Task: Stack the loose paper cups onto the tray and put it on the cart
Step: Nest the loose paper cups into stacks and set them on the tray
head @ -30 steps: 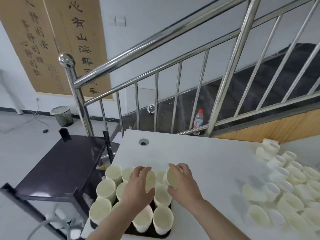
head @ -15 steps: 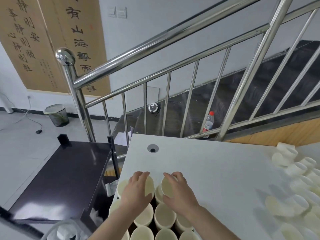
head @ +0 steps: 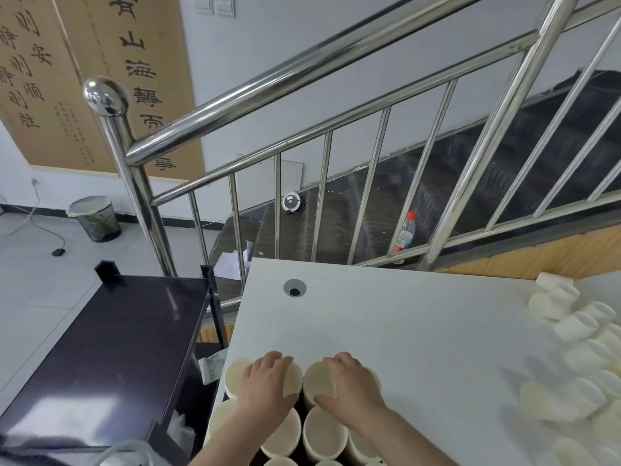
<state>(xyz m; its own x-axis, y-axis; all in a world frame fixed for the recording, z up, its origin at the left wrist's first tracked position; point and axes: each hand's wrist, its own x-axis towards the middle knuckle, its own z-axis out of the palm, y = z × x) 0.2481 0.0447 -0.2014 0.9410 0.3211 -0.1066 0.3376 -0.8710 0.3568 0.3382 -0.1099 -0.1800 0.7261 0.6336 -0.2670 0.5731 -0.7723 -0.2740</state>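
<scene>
Cups point(head: 314, 381) fill the tray at the desk's point(head: 403, 331) near left corner, and both hands lie on the far row: the left hand point(head: 268, 388) and right hand point(head: 349, 386) each rest flat, fingers straight, on a cup's mouth. The tray itself is barely visible beneath. The cart point(head: 111, 351) stands just beyond the desk's left edge, nearer the left hand, while loose cups point(head: 578, 348) lie well apart along the right edge.

Left hand point(head: 268, 385), right hand point(head: 349, 385), bare forearms, sleeveless

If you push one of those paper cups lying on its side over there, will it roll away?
Probably. The loose paper cups lie tipped over on the white table, and their round tapered sides would likely roll in a curve. They look thin and empty, so likely light and easy to squash.
</scene>
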